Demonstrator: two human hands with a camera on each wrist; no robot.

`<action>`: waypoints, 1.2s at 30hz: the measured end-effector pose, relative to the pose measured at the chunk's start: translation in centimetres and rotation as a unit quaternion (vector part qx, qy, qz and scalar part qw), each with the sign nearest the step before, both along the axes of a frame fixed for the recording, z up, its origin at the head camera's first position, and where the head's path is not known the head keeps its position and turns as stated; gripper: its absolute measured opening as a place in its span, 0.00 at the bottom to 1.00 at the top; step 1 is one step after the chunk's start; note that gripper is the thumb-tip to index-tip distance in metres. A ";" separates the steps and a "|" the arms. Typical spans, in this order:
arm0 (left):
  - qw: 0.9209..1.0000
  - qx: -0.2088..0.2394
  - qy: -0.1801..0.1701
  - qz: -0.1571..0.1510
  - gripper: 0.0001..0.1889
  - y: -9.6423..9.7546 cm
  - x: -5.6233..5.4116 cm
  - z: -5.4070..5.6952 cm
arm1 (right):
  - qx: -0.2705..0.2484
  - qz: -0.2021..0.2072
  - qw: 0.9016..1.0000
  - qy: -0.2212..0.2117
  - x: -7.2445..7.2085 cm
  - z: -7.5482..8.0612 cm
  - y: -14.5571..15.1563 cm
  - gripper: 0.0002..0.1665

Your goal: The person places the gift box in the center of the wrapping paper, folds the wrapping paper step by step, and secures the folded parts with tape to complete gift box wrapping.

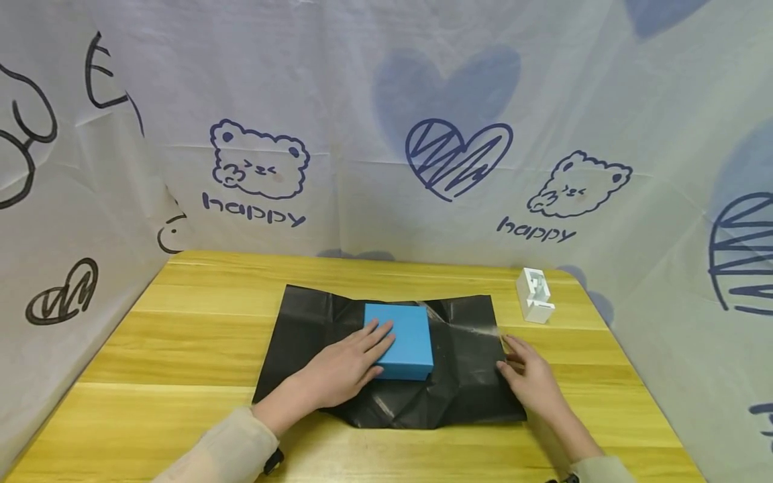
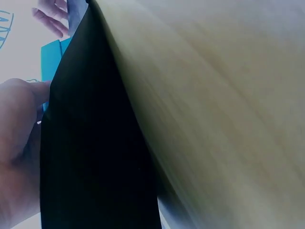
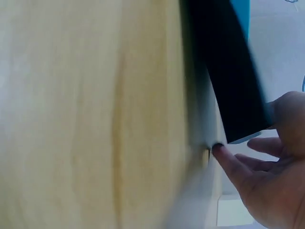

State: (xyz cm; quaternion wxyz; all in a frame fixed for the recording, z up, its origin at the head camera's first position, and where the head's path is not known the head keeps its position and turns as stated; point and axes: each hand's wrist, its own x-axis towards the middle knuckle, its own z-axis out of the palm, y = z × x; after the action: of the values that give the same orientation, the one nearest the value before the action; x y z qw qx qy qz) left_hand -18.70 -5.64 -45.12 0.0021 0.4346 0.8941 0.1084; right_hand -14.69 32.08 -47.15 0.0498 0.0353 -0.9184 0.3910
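Note:
A blue box (image 1: 406, 339) sits on a wide, creased sheet of black paper (image 1: 477, 376). My left hand (image 1: 350, 365) rests on the box's left part with its fingers laid straight across the lid. In the left wrist view, raised black paper (image 2: 90, 133) partly hides that hand (image 2: 19, 129). My right hand (image 1: 534, 382) is at the sheet's right edge, fingers spread and slightly bent. The right wrist view has its thumb partly behind the lifted paper edge (image 3: 233, 81), while the other fingers of this hand (image 3: 271, 186) stand apart from the paper.
Toward the back right of the wooden table (image 1: 199, 315) stands a small white block-like object (image 1: 535, 295), just beyond the right hand. A white cloth (image 1: 362, 121) printed with bears and hearts hangs behind the table and along both sides.

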 end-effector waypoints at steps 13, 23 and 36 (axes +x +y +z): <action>1.000 0.019 0.020 -0.003 0.32 0.0 0.1 -0.6 | -0.032 -0.076 0.996 -0.037 0.3 0.6 -0.5 0.30; 0.999 0.011 0.034 -0.001 0.32 0.0 0.3 -0.5 | -0.157 -0.042 0.987 -0.020 0.6 3.0 -3.5 0.29; 0.999 0.018 0.037 -0.005 0.31 -0.1 0.2 -0.6 | -0.246 0.121 0.961 0.017 0.0 2.9 -7.3 0.37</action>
State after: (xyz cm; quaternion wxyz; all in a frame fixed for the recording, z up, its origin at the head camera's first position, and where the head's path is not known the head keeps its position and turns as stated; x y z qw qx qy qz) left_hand -18.54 -5.76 -45.72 -0.0381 0.4429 0.8892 0.1081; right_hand -14.64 24.83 -44.29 0.0244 0.1395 -0.7816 0.6075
